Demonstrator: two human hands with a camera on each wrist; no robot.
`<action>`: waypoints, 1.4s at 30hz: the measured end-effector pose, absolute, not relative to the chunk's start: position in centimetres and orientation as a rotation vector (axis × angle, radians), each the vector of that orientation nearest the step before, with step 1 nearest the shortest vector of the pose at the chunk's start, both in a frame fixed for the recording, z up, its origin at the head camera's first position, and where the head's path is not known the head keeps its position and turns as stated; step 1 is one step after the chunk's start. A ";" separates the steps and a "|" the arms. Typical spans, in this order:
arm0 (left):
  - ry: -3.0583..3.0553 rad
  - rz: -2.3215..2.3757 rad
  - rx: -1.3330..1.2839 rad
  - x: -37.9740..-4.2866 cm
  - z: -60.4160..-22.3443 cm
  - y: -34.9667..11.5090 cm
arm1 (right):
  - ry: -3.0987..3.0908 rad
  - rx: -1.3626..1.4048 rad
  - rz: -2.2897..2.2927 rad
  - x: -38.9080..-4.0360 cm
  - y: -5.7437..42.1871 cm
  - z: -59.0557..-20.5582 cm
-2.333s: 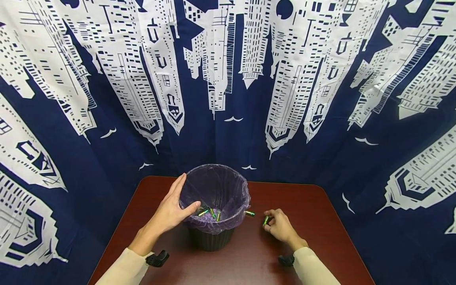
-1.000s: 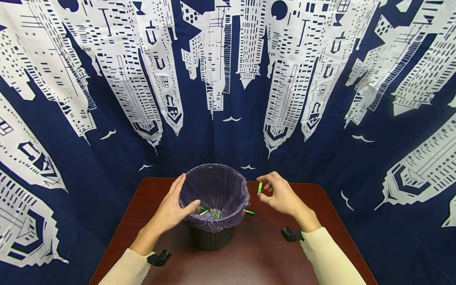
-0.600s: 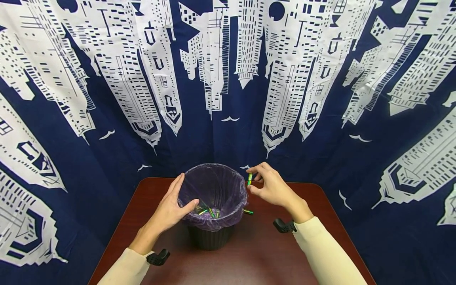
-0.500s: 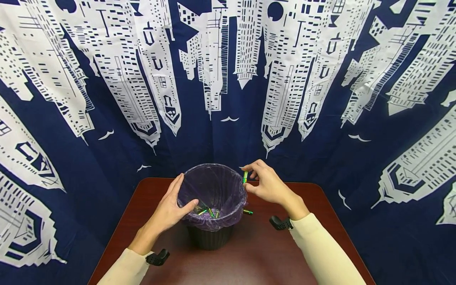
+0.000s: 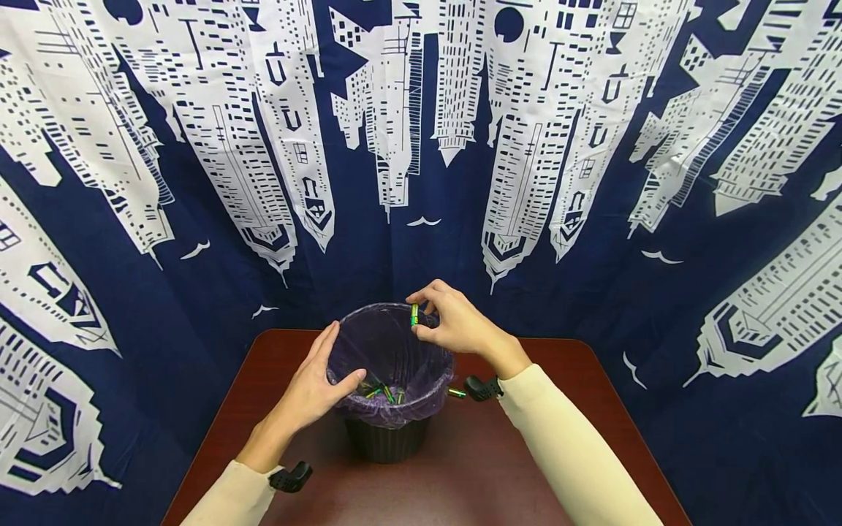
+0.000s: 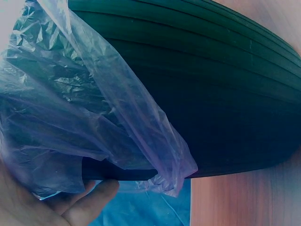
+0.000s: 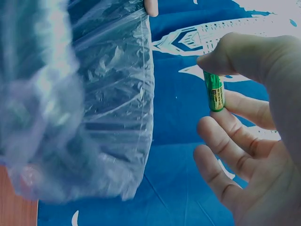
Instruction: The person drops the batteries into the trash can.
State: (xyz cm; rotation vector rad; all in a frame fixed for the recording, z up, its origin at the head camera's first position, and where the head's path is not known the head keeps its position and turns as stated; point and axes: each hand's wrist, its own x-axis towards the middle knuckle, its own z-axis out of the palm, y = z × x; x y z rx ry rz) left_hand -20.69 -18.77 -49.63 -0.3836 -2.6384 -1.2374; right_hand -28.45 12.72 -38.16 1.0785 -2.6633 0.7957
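Note:
My right hand pinches a green-and-gold battery upright between thumb and fingertips, above the far right part of the bin's mouth. In the right wrist view the battery sits between thumb and fingers, with the other fingers spread. The dark ribbed bin wears a translucent purple liner folded over its rim. Several batteries lie inside on the liner. My left hand rests against the left rim, fingers extended and thumb reaching over the edge; in the left wrist view its fingers are partly hidden by the liner.
Another battery lies on the table just right of the bin, partly hidden by it. The reddish-brown table ends at a dark blue curtain printed with white buildings. Each wrist bears a black camera mount.
My right hand picked the battery up from the table, then lifted it and carried it left over the bin's mouth. My left hand has stayed at the rim.

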 end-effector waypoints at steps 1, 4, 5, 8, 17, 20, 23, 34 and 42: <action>-2.639 -1.241 -0.385 -20.7 -49.6 -18.8 | -2.671 1.086 0.793 -28.6 12.4 -38.1; -2.643 -1.259 -0.383 -20.7 -49.6 -18.7 | -2.693 1.102 0.782 -29.1 11.4 -37.9; -2.646 -1.262 -0.381 -20.7 -49.6 -18.7 | -2.701 1.107 0.779 -29.2 11.1 -37.9; -2.652 -1.265 -0.377 -20.8 -49.6 -18.7 | -2.727 1.117 0.774 -29.4 10.2 -37.9; -2.640 -1.243 -0.387 -20.6 -49.7 -18.7 | -2.767 1.148 0.750 -29.9 8.4 -37.8; -2.643 -1.248 -0.387 -20.5 -49.6 -18.7 | -2.768 1.145 0.755 -30.1 8.1 -37.7; -2.640 -1.266 -0.381 -20.5 -49.5 -18.6 | -2.776 1.142 0.772 -30.3 7.9 -37.7; -2.639 -1.260 -0.383 -20.5 -49.5 -18.6 | -2.796 1.122 0.802 -30.3 8.4 -37.8; -2.647 -1.256 -0.380 -20.7 -49.7 -18.6 | -2.776 1.098 0.832 -30.1 9.2 -37.9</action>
